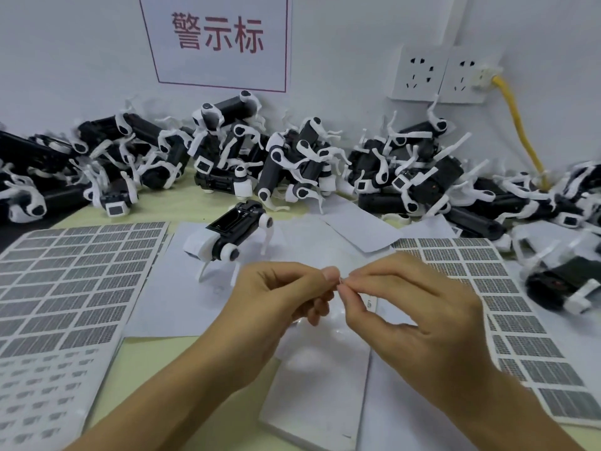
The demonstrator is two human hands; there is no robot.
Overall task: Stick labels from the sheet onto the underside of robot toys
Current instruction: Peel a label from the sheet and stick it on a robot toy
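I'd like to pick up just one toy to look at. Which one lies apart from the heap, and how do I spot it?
Start at the red-lettered sign on the wall, then drop past the heap of toys. The lone robot toy lies on white paper, belly up, legs splayed, touching no other toy.

A white wall sign with red characters hangs above a pale green tabletop. Two wall sockets sit to the right, a yellow cable trailing down from them.
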